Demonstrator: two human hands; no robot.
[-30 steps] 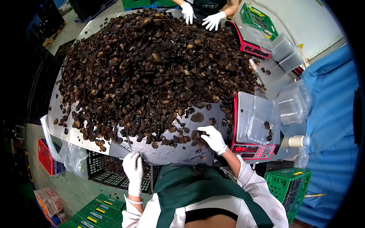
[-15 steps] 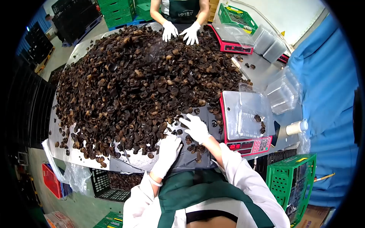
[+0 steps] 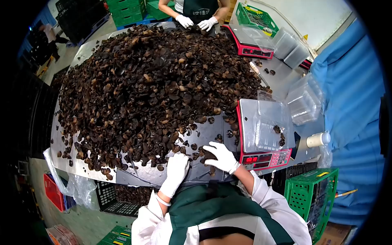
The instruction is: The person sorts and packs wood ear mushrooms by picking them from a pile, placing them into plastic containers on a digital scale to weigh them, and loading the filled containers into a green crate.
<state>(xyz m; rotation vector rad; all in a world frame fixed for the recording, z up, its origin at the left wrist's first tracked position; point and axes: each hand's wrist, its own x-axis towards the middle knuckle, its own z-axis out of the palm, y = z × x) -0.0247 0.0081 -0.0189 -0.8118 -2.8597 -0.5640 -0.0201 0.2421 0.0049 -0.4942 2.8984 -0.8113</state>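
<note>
A broad heap of dark brown wood ear mushrooms (image 3: 151,85) covers much of the metal table. At its near edge, my left hand (image 3: 177,170), in a white glove, rests by the loose pieces with its fingers curled in; what they hold, if anything, is hidden. My gloved right hand (image 3: 222,158) is bent around a dark wood ear piece (image 3: 209,155), with more loose pieces beside it. To the right of that hand stands a red scale (image 3: 245,134) with lit digits. On the scale lies a clear plastic box (image 3: 269,122) with a few mushroom pieces in it.
Across the table a person's gloved hands (image 3: 208,23) touch the far edge of the heap. A second red scale (image 3: 255,52), stacked clear boxes (image 3: 304,100), a knife (image 3: 258,71) and a white cylinder (image 3: 318,139) line the right side. A green crate (image 3: 312,200) stands below right.
My right hand has come back toward me and its fingers have curled over a mushroom piece. My left hand has curled in. The other person's hands have drawn back to the far edge.
</note>
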